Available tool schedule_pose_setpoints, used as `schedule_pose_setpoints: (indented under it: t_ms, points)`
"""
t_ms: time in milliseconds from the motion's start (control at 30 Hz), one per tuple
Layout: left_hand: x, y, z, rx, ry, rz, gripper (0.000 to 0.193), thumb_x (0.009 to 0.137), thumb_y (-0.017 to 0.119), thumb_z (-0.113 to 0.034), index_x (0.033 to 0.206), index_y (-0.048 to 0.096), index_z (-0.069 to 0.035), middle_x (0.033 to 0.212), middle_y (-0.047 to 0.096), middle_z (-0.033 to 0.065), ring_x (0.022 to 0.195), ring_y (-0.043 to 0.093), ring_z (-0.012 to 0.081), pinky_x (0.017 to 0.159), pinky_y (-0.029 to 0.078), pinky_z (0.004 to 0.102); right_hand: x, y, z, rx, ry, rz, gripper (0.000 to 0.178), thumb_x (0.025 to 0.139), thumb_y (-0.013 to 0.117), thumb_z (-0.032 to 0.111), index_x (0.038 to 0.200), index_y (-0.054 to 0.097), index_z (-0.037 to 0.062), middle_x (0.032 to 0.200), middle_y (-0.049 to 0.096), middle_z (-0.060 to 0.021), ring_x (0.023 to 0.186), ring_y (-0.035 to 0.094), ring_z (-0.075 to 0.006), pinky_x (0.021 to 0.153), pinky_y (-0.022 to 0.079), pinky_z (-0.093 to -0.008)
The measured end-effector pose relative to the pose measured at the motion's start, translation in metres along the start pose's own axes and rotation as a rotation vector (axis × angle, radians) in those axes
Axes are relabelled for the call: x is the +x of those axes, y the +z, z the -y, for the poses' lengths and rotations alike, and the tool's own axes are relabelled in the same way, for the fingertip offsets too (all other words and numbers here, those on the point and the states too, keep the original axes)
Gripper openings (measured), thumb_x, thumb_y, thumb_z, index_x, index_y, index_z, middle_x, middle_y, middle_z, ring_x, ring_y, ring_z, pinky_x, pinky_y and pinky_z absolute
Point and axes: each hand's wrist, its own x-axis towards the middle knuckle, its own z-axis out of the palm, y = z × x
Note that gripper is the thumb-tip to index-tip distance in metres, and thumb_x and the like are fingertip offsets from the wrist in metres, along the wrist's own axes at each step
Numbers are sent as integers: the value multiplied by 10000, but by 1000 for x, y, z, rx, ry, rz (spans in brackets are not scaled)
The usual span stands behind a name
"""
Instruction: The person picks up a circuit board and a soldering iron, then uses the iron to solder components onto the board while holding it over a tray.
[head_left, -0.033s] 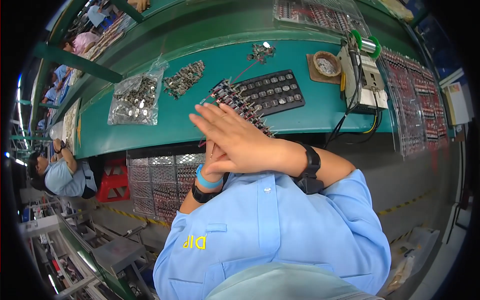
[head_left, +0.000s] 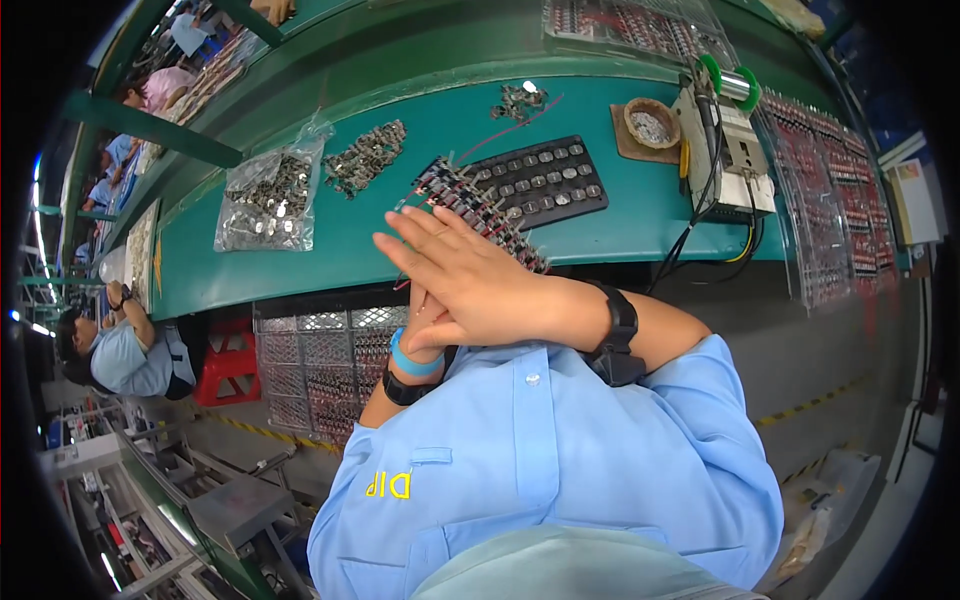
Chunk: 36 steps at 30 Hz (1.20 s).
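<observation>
My right hand [head_left: 465,275] lies flat with its fingers stretched out and slightly apart, palm down over my left hand [head_left: 428,318]. Most of the left hand is covered, and its fingers are hidden. Just beyond the hands is a dense row of small electronic parts with red and black wires [head_left: 480,205], partly behind my right hand. A thin red wire [head_left: 512,128] trails from it across the green bench. Against the row sits a black tray [head_left: 598,212] with round silver pieces in its pockets.
On the bench [head_left: 380,235] lie a clear bag of metal parts [head_left: 265,200], a loose pile [head_left: 365,158] and a smaller heap [head_left: 520,102]. To the right stand a round bowl [head_left: 650,125], a soldering station [head_left: 728,150] and a solder wire spool [head_left: 738,88]. A co-worker sits far left.
The red wire beyond the row now lies stretched farther to the right, past the small heap. My right hand has shifted very slightly left, still over the left one.
</observation>
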Motion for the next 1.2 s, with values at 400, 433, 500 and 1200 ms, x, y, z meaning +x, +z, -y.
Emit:
schedule_pose_setpoints:
  t_ms: [400,433,500,1200]
  points:
    - [1,1,-1,-687,-12,0,501,951,618,-230,1372,408,-59,1294,549,106,1175,564,207,990,479,369,2,-5,-6,229,-123,-29,1062,737,661,672,1483,306,4,1465,379,-266,1373,362,-413,1140,268,-503]
    - [1,-5,5,-694,-63,-27,493,954,614,-234,1369,411,-61,1288,554,103,1165,571,205,976,488,365,3,-9,-5,232,-132,-24,1062,737,661,672,1483,306,4,1465,379,-266,1373,362,-413,1140,268,-503]
    - [1,-16,17,-708,-160,-85,477,962,605,-243,1362,417,-65,1274,565,98,1145,585,200,948,508,356,3,-25,-4,419,-215,-124,915,772,687,608,1416,424,13,1400,461,-250,1313,442,-399,1096,341,-483]
    - [13,13,-6,-144,-111,-257,377,1000,538,-294,1302,449,-88,1062,619,79,841,651,179,671,597,342,2,12,-10,0,-36,61,758,912,568,444,1489,318,22,1546,269,-240,1451,230,-384,1181,140,-524]
